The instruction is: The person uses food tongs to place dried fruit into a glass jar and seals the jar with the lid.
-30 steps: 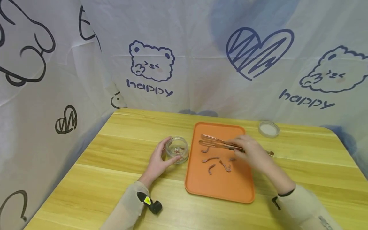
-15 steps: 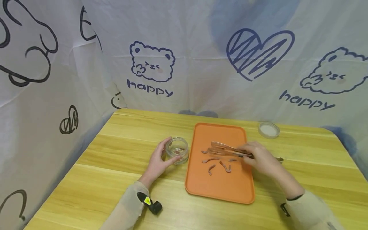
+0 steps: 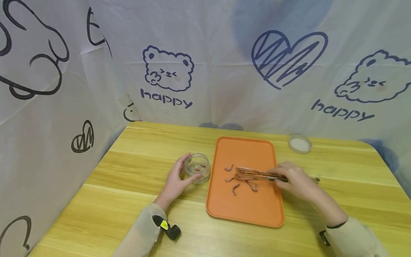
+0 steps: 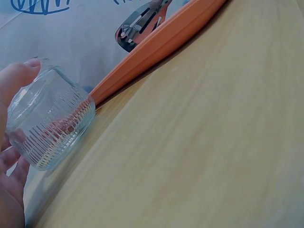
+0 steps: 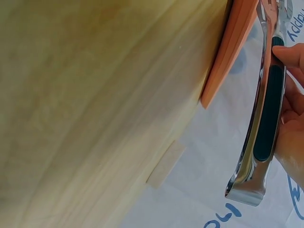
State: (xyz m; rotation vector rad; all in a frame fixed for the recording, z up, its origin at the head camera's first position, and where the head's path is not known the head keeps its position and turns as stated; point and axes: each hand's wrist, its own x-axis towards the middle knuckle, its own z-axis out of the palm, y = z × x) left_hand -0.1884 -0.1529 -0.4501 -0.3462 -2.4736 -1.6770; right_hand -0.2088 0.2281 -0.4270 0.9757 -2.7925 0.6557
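Observation:
My left hand point(image 3: 178, 180) curls round a clear glass jar point(image 3: 203, 175) on the table, left of an orange tray point(image 3: 244, 212). Through the ribbed glass in the left wrist view, something reddish shows at the jar's bottom. Metal tongs point(image 3: 257, 175) with dark grips are held by my right hand point(image 3: 293, 178) over the tray. Several small brownish, worm-like pieces point(image 3: 236, 189) lie on the tray around the tong tips. The tongs partly cover some of them, and whether the tips pinch one I cannot tell.
A round clear lid point(image 3: 300, 144) lies on the wooden table point(image 3: 135, 150), behind and right of the tray. A printed cloth point(image 3: 221, 89) hangs along the back and left of the table.
The tongs have moved right and toward the near side of the tray, from over its upper pieces to the middle ones. My left hand and the jar have stayed in place.

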